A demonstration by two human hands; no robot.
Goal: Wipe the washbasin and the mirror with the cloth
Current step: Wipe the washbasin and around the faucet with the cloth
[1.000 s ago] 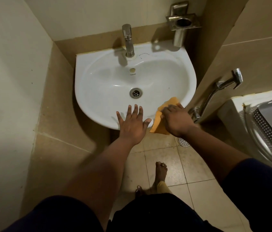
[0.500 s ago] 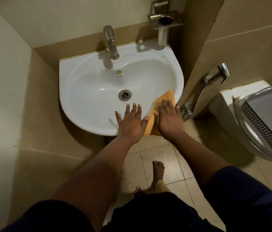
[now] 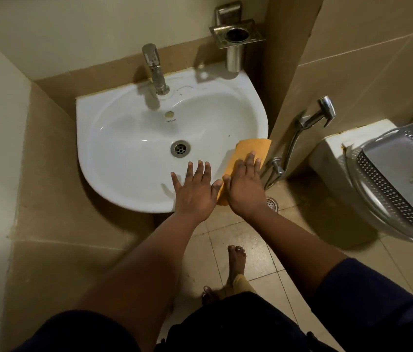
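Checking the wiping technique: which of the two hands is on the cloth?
The right hand, pressing flat on the orange cloth; the left hand rests bare on the washbasin rim.

1. We see a white washbasin (image 3: 124, 158) carrying an orange cloth (image 3: 248, 153) draped over its near-right rim.
2. Our left hand (image 3: 195, 189) rests flat on the near rim; our right hand (image 3: 244, 186) presses the cloth.

Steel holder (image 3: 236, 38) mounted on far wall, tube hanging below its square plate. Hand sprayer (image 3: 323, 114) on right wall (hose looping down); floor drain (image 3: 272, 203) nearby. Grey perforated basket (image 3: 401, 179) sits at right.
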